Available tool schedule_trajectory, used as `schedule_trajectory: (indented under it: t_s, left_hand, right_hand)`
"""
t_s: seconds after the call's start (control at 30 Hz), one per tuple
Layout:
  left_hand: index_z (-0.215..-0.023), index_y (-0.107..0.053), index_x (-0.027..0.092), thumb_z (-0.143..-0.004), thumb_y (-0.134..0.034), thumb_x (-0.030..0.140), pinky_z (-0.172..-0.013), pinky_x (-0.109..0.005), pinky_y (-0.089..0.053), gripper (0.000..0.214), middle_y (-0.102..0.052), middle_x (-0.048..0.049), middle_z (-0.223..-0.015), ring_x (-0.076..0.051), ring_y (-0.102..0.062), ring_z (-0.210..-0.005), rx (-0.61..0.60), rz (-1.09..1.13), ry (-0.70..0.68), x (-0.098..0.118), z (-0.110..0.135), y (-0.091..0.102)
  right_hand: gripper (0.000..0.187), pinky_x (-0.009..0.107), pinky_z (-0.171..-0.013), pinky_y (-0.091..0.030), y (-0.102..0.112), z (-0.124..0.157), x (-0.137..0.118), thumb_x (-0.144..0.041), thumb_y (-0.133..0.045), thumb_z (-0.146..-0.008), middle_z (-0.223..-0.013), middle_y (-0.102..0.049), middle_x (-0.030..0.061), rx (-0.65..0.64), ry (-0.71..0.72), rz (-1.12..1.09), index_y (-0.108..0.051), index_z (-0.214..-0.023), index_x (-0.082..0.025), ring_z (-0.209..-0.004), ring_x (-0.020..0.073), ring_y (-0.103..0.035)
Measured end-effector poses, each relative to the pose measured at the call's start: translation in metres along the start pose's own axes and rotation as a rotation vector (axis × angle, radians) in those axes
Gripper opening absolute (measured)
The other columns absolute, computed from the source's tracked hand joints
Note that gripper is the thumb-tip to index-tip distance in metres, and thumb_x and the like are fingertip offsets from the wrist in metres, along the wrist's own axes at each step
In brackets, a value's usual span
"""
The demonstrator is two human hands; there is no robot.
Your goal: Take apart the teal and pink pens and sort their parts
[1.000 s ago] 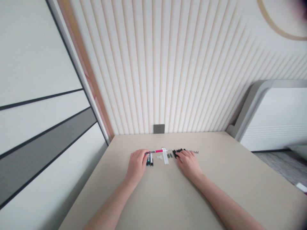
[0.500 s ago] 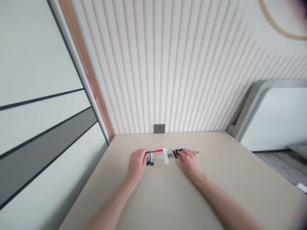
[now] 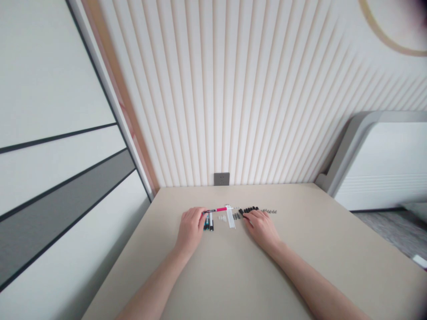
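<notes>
One left hand (image 3: pixel 191 229): resting beside a pink-and-black pen (image 3: pixel 216 210), fingertips touching its end, grip unclear.
Right hand (image 3: pixel 262 226): lying well apart, fingertips curling against a row of black pieces (image 3: pixel 248 209), hold unclear.
Risk: pieces are sitting close together on the beige desk (image 3: pixel 267 284) (easily nudged); a careless finger could scatter them.

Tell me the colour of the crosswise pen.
The slim pen is pink and black, best in the head view.
</notes>
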State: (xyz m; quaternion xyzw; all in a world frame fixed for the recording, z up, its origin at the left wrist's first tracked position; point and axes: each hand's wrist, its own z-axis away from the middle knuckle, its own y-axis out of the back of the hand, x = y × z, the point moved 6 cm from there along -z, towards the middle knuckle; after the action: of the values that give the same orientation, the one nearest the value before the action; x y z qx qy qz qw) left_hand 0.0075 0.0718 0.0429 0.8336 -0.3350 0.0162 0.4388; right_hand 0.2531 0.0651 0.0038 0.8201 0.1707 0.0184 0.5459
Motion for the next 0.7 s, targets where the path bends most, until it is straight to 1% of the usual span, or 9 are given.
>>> schedule_trajectory:
  t_s: [0.13,0.43,0.7]
  left_hand:
    - [-0.101,-0.057,0.021,-0.097,-0.044,0.026,-0.080,-0.036,-0.043,0.015,-0.067,-0.0057,-0.094,-0.022,-0.061,-0.091,0.010,0.002,-0.005,0.0001,0.0000,0.0006]
    - [-0.101,-0.058,0.021,-0.097,-0.044,0.026,-0.080,-0.036,-0.043,0.015,-0.067,-0.0056,-0.094,-0.022,-0.061,-0.090,0.012,-0.001,-0.003,-0.0008,0.0006,-0.0003]
    - [-0.101,-0.056,0.022,-0.098,-0.044,0.025,-0.081,-0.037,-0.042,0.014,-0.066,-0.0051,-0.095,-0.022,-0.061,-0.092,0.006,0.014,0.002,0.0009,0.0001,0.0007]
  right_hand:
    - [0.026,0.031,-0.082,-0.038,0.0011,0.0000,0.0008,-0.026,-0.046,-0.097,-0.097,-0.071,0.0049,0.008,-0.019,0.000,-0.070,-0.104,-0.023,-0.092,0.0188,-0.063]
    - [0.026,0.032,-0.080,-0.038,0.0066,-0.0003,0.0085,-0.019,-0.046,-0.095,-0.098,-0.069,0.0064,0.035,-0.062,0.052,-0.070,-0.104,-0.023,-0.090,0.0197,-0.063]
    - [0.029,0.032,-0.079,-0.039,0.0031,0.0009,0.0031,-0.025,-0.042,-0.098,-0.099,-0.069,0.0061,0.063,0.006,-0.039,-0.070,-0.105,-0.024,-0.087,0.0193,-0.063]
